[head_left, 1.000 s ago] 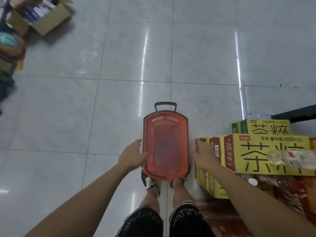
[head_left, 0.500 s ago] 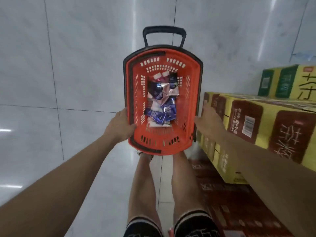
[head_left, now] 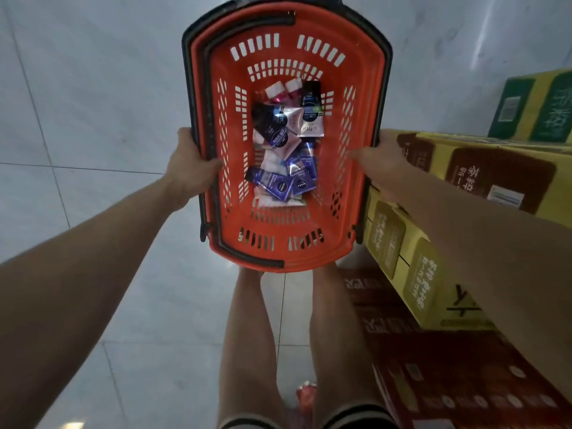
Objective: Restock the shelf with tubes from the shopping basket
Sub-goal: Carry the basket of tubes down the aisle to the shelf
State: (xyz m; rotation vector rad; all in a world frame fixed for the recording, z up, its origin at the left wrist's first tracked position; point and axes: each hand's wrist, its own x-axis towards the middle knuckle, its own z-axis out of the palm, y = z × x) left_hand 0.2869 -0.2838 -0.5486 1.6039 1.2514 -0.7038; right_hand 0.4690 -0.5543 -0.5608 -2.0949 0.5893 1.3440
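Note:
An orange shopping basket (head_left: 356,97) with a black rim fills the upper middle of the view, held above the floor in front of my legs. Several tubes (head_left: 286,147), blue, white, pink and black, lie piled on its bottom. My left hand (head_left: 188,167) grips the basket's left rim, thumb curled over the edge. My right hand (head_left: 379,164) grips the right rim, thumb inside the basket. No shelf is in view.
Yellow and brown drink cartons (head_left: 483,193) are stacked close on my right, touching my right forearm. Dark red cartons (head_left: 433,351) lie below them. A green and yellow carton (head_left: 538,106) stands farther back. Pale floor tiles (head_left: 93,103) spread to the left.
The basket has come up from the floor toward my head and now looks much larger. My thumbs have closed over its rims. The tubes inside have come into sight.

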